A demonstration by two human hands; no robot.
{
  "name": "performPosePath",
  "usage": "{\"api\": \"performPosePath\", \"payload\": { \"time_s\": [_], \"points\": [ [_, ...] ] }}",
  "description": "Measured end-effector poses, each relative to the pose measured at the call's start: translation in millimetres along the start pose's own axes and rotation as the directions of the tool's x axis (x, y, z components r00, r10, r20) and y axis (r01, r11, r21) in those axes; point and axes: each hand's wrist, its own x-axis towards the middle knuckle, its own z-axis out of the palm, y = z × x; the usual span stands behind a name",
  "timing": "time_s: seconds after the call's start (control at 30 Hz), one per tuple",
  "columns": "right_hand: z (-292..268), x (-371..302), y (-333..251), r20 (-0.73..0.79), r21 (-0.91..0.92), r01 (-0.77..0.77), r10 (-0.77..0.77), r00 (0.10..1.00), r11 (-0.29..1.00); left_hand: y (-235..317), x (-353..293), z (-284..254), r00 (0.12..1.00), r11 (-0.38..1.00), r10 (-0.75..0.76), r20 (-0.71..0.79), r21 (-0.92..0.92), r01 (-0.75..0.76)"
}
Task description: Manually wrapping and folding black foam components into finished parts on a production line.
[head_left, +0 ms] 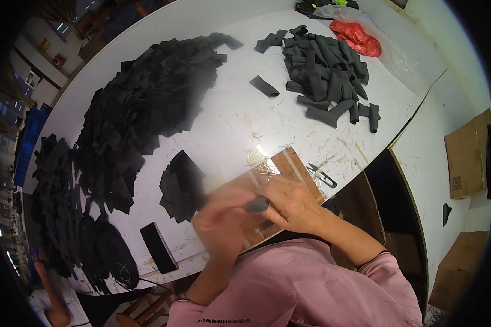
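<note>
Beyond the held black piece (257,205), snips (318,171) flank the board (285,165).

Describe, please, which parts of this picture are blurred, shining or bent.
In the head view, the left hand is blurred, the right hand clearer; glare brightens the white table near the brown board; haze softens the large dark pile's right side; the table's edge looks curved.

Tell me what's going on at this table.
A person is working with a small dark piece between the left grip, which is blurred, and the right grip, over a wooden board. A small stack of dark pieces lies left of the board, with a larger heap beyond. Rolled pieces are piled at the far right, and snips lie beside the board's right edge.
</note>
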Motion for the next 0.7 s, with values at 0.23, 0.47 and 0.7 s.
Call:
{"api": "performPosePath", "payload": {
  "time_s": [0.23,0.47,0.7],
  "points": [
    [16,-10,14,0.057,-0.089,0.051,-0.046,0.997,0.995,-7,-7,-11,0.984,0.972,-0.151,-0.089,-0.195,0.131],
    [9,-6,8,0.065,-0.035,0.042,-0.040,0.997,0.998,3,11,-15,0.992,0.983,-0.012,0.125,0.185,-0.012],
    [23,-9,12,-0.017,-0.048,0.083,-0.084,0.996,0.995,-3,9,-15,0.977,0.912,0.175,0.122,0.355,-0.208]
  ]
}}
